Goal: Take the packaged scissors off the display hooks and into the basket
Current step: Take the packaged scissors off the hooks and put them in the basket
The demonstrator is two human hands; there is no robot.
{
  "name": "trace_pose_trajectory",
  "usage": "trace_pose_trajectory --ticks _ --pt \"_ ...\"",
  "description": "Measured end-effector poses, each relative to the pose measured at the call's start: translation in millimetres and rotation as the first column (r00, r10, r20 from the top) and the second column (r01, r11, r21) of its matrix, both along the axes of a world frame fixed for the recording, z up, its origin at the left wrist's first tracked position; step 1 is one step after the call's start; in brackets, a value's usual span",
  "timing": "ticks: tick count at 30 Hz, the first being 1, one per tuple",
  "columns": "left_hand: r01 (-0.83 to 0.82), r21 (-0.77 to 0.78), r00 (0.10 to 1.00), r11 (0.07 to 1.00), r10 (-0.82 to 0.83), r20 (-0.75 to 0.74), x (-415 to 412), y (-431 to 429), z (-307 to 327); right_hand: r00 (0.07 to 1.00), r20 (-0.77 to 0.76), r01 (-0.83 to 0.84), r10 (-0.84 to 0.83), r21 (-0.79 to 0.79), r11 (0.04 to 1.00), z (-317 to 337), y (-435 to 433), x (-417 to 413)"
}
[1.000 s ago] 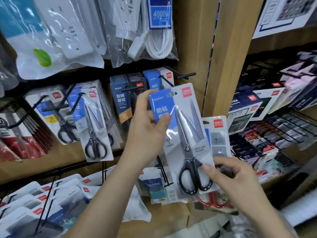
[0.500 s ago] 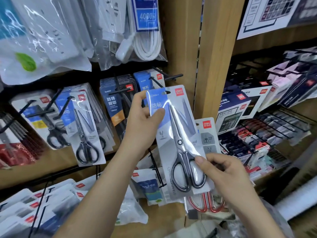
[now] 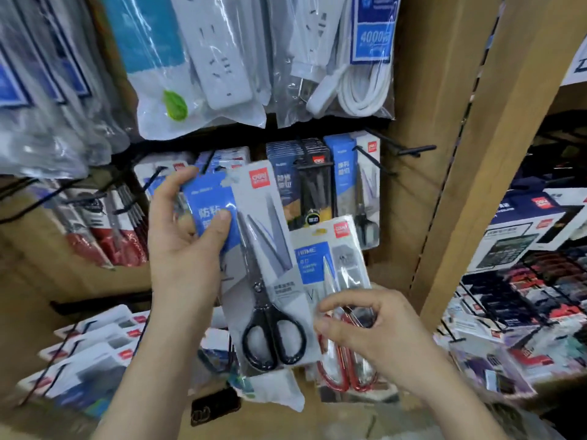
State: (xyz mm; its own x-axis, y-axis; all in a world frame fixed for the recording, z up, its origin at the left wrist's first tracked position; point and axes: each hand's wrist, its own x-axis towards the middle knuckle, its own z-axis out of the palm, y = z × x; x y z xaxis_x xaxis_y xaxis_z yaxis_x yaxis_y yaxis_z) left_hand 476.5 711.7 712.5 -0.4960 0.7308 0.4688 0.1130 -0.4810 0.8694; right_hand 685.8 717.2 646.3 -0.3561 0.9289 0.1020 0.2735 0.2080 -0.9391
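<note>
My left hand (image 3: 182,249) grips the blue top of a carded pack of black-handled scissors (image 3: 270,281), held up in front of the display. Beside it on the right is a second pack with red-handled scissors (image 3: 330,262); my right hand (image 3: 374,338) pinches its lower part, with the thumb by the black pack's edge. Behind them more scissors packs (image 3: 349,185) hang on black hooks, and one bare hook (image 3: 413,150) sticks out at the right. No basket is in view.
Bagged white power strips (image 3: 222,58) hang above. A wooden post (image 3: 470,173) stands right of the hooks, with boxed calculators (image 3: 527,230) beyond it. More carded packs on hooks (image 3: 95,344) lie low at the left.
The two packs have fanned apart, and the red-handled one now shows fully on the right. My right hand no longer pinches the black-handled pack's bottom. The view has moved closer.
</note>
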Motion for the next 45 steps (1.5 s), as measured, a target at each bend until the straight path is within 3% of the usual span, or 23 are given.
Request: trace_pose_trajectory --ticks 5,10,16,23,25,29,34,37,40,45 --pt "-0.174 0.029 0.984 0.984 0.175 -0.029 -22.3 -0.9 7.9 0.997 0.0 -0.074 0.074 0.029 0.997 6.4 1.9 -42.5" --pt "-0.2 -0.047 0.976 0.979 0.195 -0.092 -29.7 -3.3 11.5 0.994 -0.019 -0.108 0.109 0.04 0.993 5.4 3.8 -61.6" --pt "0.074 -0.197 0.996 0.978 -0.062 0.07 -43.1 -6.6 13.3 0.99 0.013 -0.139 0.139 0.088 0.986 6.5 1.9 -63.8" --pt "0.303 -0.147 0.936 0.942 -0.265 0.232 -52.2 -12.6 8.4 0.996 0.084 -0.035 0.006 0.349 0.936 -9.7 10.7 -66.1" --pt "0.272 -0.164 0.942 0.948 -0.227 0.248 -48.7 -10.5 4.3 0.994 0.105 -0.026 -0.01 0.334 0.942 -12.1 13.6 -67.4" --pt "0.058 -0.193 0.976 0.98 -0.014 0.218 -48.1 4.0 -2.5 0.991 0.136 -0.044 0.018 0.193 0.98 -16.6 15.7 -73.7" --pt "-0.047 -0.192 0.997 0.98 0.059 0.056 -52.3 28.3 1.0 0.998 0.041 -0.047 0.044 0.061 0.997 -12.9 18.4 -79.3" --pt "-0.014 -0.284 1.0 0.959 0.021 0.023 -60.1 31.1 4.3 0.994 -0.017 -0.11 0.11 -0.015 0.994 -7.6 18.9 -78.5" --pt "0.143 -0.343 0.972 0.928 -0.066 0.226 -64.8 31.1 4.3 0.988 -0.1 -0.123 0.117 -0.057 0.991 -7.6 18.2 -80.3" --pt "0.175 -0.37 0.985 0.913 -0.16 0.069 -65.5 23.1 -20.3 0.978 -0.209 0.022 -0.023 -0.006 1.0 -6.0 20.3 -83.2"
